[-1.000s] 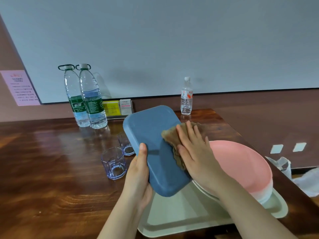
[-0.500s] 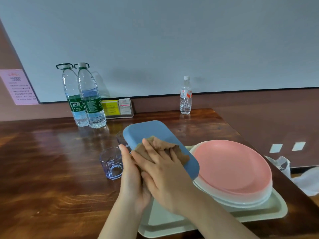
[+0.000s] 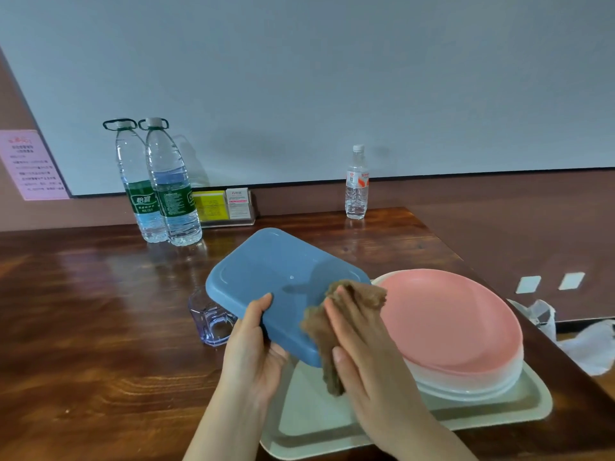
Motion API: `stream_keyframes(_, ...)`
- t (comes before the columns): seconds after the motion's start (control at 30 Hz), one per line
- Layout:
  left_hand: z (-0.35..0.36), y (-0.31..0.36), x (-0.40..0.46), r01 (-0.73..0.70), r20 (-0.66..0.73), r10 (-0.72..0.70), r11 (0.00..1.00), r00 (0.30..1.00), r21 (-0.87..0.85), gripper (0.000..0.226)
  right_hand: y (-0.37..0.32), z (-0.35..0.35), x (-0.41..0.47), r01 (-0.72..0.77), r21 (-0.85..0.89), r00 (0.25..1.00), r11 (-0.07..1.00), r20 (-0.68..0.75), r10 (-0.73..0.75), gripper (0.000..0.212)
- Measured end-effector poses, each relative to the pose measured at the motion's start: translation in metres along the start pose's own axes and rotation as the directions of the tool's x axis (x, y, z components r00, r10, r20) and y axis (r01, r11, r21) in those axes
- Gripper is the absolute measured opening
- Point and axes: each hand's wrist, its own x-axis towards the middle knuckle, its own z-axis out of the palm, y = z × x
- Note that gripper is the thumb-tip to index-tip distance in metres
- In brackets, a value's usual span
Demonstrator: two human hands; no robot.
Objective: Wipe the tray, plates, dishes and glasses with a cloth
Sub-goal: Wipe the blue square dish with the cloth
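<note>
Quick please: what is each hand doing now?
Left hand: grips the blue dish.
Right hand: flat fingers press the brown cloth on the dish.

Cloth [image 3: 346, 307] slid rightward across blue dish [image 3: 279, 277]; dish seemingly tilted flatter, turned.

Your forearms run off the bottom edge. The blue dish [image 3: 279, 277] hides the top of the glass [image 3: 213, 322] and a tray [image 3: 482, 414] corner; your left hand [image 3: 253, 354] covers its near edge. The brown cloth [image 3: 327, 327] lies partly under your right hand [image 3: 369, 357]. The pink plate [image 3: 459, 321] conceals the plates stacked below. The pink notice [image 3: 31, 164] has print too small to read.
</note>
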Motion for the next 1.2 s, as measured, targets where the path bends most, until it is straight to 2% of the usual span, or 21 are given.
stream_keyframes(0.07, 0.000, -0.004, -0.001, -0.018, 0.017, 0.018, 1.000, 1.000, 0.010, 0.029, 0.007, -0.003, 0.005, -0.140, 0.181, 0.988, 0.974, -0.040, 0.149, 0.050)
stream_keyframes(0.13, 0.002, -0.008, -0.004, -0.018, 0.063, 0.016, 0.999, 0.998, 0.035, 0.026, 0.009, -0.009, 0.016, -0.234, 0.252, 0.962, 0.939, -0.078, 0.261, 0.048)
stream_keyframes(0.2, 0.004, -0.011, -0.007, -0.029, 0.112, 0.020, 0.996, 0.994, 0.080, 0.022, 0.013, -0.016, 0.027, -0.351, 0.336, 0.904, 0.874, -0.121, 0.410, 0.053)
stream_keyframes(0.27, 0.007, -0.010, -0.009, -0.038, 0.149, 0.022, 0.993, 0.989, 0.108, 0.022, 0.016, -0.025, 0.037, -0.452, 0.572, 0.799, 0.684, -0.082, 0.596, 0.057)
stream_keyframes(0.33, 0.006, -0.007, -0.008, -0.034, 0.173, 0.014, 0.993, 0.985, 0.111, 0.023, 0.015, -0.037, 0.041, -0.428, 0.819, 0.724, 0.383, 0.057, 0.687, 0.041)
stream_keyframes(0.4, 0.005, -0.004, -0.005, -0.010, 0.184, -0.007, 0.996, 0.983, 0.094, 0.024, 0.012, -0.048, 0.042, -0.336, 0.940, 0.718, 0.062, 0.213, 0.662, 0.017)
stream_keyframes(0.43, 0.004, -0.002, -0.004, 0.004, 0.194, -0.020, 0.997, 0.981, 0.080, 0.025, 0.009, -0.054, 0.042, -0.295, 0.954, 0.730, -0.056, 0.263, 0.630, 0.016)
stream_keyframes(0.47, 0.004, -0.001, -0.003, 0.016, 0.201, -0.030, 0.997, 0.979, 0.071, 0.025, 0.007, -0.058, 0.042, -0.256, 0.957, 0.752, -0.135, 0.285, 0.595, 0.016)
stream_keyframes(0.53, 0.005, -0.002, -0.001, 0.002, 0.207, -0.026, 0.993, 0.978, 0.116, 0.027, 0.004, -0.062, 0.042, -0.169, 0.969, 0.792, -0.180, 0.242, 0.561, 0.018)
stream_keyframes(0.6, 0.005, -0.005, 0.004, -0.080, 0.144, 0.044, 0.964, 0.989, 0.255, 0.031, 0.003, -0.063, 0.042, -0.083, 0.995, 0.805, -0.062, 0.104, 0.585, 0.019)
stream_keyframes(0.63, 0.004, -0.007, 0.007, -0.122, 0.109, 0.092, 0.943, 0.990, 0.310, 0.036, 0.001, -0.065, 0.042, -0.056, 0.996, 0.803, 0.065, 0.006, 0.595, 0.022)
stream_keyframes(0.67, 0.003, -0.007, 0.007, -0.141, 0.082, 0.121, 0.933, 0.989, 0.331, 0.041, 0.001, -0.064, 0.040, -0.050, 0.970, 0.807, 0.239, -0.102, 0.582, 0.027)
stream_keyframes(0.73, 0.002, -0.007, 0.005, -0.148, 0.088, 0.126, 0.935, 0.988, 0.323, 0.045, 0.002, -0.058, 0.033, -0.073, 0.773, 0.847, 0.631, -0.286, 0.448, 0.039)
stream_keyframes(0.77, 0.004, -0.007, 0.002, -0.133, 0.128, 0.097, 0.941, 0.987, 0.311, 0.050, 0.003, -0.052, 0.029, -0.070, 0.644, 0.881, 0.762, -0.318, 0.349, 0.039)
stream_keyframes(0.83, 0.011, -0.007, -0.004, -0.088, 0.235, 0.011, 0.943, 0.972, 0.320, 0.064, 0.001, -0.039, 0.023, -0.048, 0.402, 0.940, 0.915, -0.290, 0.177, 0.043)
stream_keyframes(0.87, 0.012, -0.009, -0.006, -0.079, 0.276, -0.015, 0.943, 0.961, 0.324, 0.067, 0.002, -0.035, 0.020, 0.018, 0.240, 0.959, 0.971, -0.278, 0.051, 0.045)
stream_keyframes(0.93, 0.012, -0.012, -0.006, -0.077, 0.279, -0.013, 0.948, 0.960, 0.310, 0.056, 0.005, -0.029, 0.015, 0.166, -0.009, 0.960, 0.986, -0.227, -0.164, 0.037)
stream_keyframes(1.03, 0.008, -0.015, -0.005, -0.116, 0.158, 0.068, 0.943, 0.985, 0.312, 0.025, 0.006, -0.031, 0.009, 0.261, -0.097, 0.956, 0.960, -0.109, -0.271, 0.032)
stream_keyframes(1.1, 0.007, -0.016, -0.004, -0.197, 0.101, 0.172, 0.902, 0.980, 0.384, 0.022, 0.007, -0.035, 0.005, 0.299, -0.142, 0.954, 0.943, 0.016, -0.300, 0.034)
stream_keyframes(1.2, 0.006, -0.013, -0.002, -0.306, 0.069, 0.309, 0.841, 0.949, 0.446, 0.033, 0.014, -0.041, 0.002, 0.331, -0.227, 0.941, 0.916, 0.149, -0.303, 0.038)
